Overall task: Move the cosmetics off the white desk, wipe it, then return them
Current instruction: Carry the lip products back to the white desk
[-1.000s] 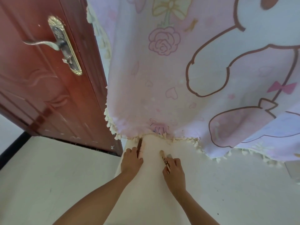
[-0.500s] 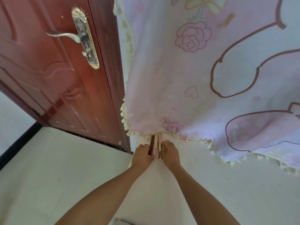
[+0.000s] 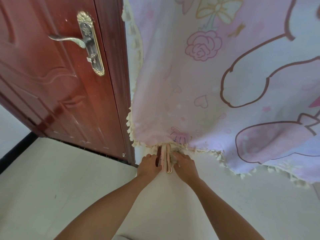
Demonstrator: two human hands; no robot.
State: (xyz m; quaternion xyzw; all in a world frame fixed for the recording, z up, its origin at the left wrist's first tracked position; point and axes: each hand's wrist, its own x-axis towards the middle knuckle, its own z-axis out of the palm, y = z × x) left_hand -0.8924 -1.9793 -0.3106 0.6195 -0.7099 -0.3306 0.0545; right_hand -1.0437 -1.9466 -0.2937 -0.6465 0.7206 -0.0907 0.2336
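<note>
Three slim cosmetic sticks lie side by side at the far end of the white desk [image 3: 166, 205], right under the curtain's fringe. My left hand [image 3: 148, 165] grips a dark brown stick [image 3: 158, 158] with a pale pink stick [image 3: 162, 157] against it. My right hand [image 3: 185, 165] holds a rose-gold stick [image 3: 168, 161] along its inner edge. The two hands nearly touch, and the sticks' far tips slip under the fringe.
A pink cartoon-print curtain [image 3: 216, 84] with a cream tassel fringe hangs over the desk's far end and to the right. A red-brown door [image 3: 60, 80] with a brass lever handle [image 3: 69, 39] stands at the left. Pale floor [image 3: 52, 179] lies left of the desk.
My hands were apart a second ago, each with a stick. They have come together and forward, so the sticks now lie parallel and touching under the fringe.
</note>
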